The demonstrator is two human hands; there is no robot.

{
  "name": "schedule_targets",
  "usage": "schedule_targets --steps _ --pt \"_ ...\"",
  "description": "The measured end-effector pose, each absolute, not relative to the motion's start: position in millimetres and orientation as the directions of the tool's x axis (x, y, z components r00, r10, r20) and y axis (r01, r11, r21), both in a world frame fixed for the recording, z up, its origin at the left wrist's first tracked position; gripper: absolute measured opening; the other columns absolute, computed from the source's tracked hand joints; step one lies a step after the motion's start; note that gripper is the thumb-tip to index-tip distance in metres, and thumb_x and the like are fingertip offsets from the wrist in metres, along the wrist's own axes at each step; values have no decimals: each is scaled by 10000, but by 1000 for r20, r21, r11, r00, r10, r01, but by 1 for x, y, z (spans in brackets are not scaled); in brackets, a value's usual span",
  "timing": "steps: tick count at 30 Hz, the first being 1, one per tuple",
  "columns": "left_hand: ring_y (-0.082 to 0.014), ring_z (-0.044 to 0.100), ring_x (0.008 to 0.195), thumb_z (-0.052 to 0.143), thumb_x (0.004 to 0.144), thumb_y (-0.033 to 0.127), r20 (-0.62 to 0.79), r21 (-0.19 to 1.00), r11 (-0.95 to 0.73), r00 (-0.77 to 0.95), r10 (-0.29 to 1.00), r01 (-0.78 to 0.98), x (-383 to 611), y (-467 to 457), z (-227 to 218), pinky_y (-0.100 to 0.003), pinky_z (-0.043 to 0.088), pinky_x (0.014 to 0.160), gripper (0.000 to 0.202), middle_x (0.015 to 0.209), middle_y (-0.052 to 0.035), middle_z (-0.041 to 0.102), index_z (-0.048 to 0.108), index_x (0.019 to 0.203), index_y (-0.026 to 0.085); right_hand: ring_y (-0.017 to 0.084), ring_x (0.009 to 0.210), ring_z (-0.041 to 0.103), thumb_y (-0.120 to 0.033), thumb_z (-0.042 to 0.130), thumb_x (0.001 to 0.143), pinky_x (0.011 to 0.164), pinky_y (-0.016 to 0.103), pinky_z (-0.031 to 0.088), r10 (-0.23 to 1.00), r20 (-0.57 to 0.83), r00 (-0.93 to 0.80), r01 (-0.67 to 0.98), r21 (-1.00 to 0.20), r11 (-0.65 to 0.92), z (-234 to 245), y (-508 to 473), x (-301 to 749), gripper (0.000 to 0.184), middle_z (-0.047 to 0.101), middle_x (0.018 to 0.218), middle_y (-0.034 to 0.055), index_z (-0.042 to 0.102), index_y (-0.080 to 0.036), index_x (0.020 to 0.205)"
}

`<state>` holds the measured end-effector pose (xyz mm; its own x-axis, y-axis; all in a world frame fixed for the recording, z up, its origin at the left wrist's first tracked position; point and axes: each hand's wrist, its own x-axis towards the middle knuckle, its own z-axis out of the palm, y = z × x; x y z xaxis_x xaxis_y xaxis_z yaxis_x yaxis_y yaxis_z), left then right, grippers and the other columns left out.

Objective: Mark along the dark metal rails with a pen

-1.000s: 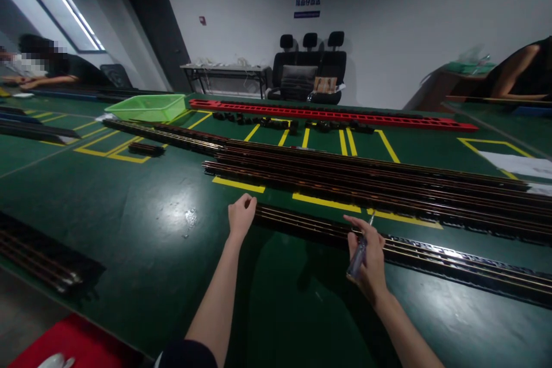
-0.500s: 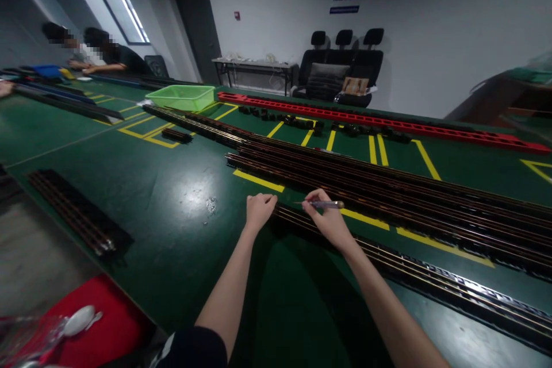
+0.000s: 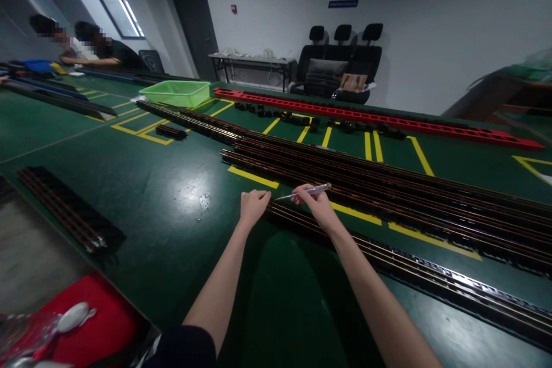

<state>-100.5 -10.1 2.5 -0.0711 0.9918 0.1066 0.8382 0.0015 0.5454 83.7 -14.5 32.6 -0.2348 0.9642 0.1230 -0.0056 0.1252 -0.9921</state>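
Note:
A long black rail with copper strips (image 3: 409,267) lies across the green table (image 3: 129,184) in front of me. My left hand (image 3: 253,207) is closed and rests on the rail's left end. Just to its right, my right hand (image 3: 317,207) pinches a thin screwdriver with a clear handle (image 3: 304,191), whose metal tip points left toward the rail's end. Beyond my hands lies a bundle of several more long rails (image 3: 366,178).
A green plastic tray (image 3: 176,92) and a long red strip (image 3: 371,118) sit at the table's far side, with small black parts (image 3: 293,119) between. A short rail section (image 3: 64,207) lies at the left edge. Two people sit far left. Chairs (image 3: 340,63) stand against the back wall.
My right hand has slid left along the rail to just beside my left hand and turned the screwdriver from upright to pointing left. The view has shifted left.

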Motion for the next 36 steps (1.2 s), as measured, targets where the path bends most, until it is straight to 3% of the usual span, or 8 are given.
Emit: schedule_targets --steps 10,25,36 --pt "-203 615 847 332 909 315 65 521 37 -83 994 853 -99 -8 5 -309 322 796 432 808 -40 705 654 651 186 177 776 634 -456 620 775 758 331 490 956 79 -283 72 -992 103 34 -17 83 308 693 798 68 658 -155 829" --pt "-195 612 820 350 911 324 98 534 24 -90 991 845 -101 -7 1 -303 320 794 424 795 -27 706 677 674 194 169 793 635 -406 580 828 782 322 480 952 65 -299 147 -983 114 34 -19 86 260 701 821 58 676 -164 837" --pt "-184 598 770 340 910 332 110 552 14 -89 990 833 -100 -8 1 -297 317 780 445 722 -21 679 609 585 190 172 735 627 -417 582 803 732 319 488 954 126 -272 66 -987 149 29 -14 85 273 685 766 67 647 -153 784"
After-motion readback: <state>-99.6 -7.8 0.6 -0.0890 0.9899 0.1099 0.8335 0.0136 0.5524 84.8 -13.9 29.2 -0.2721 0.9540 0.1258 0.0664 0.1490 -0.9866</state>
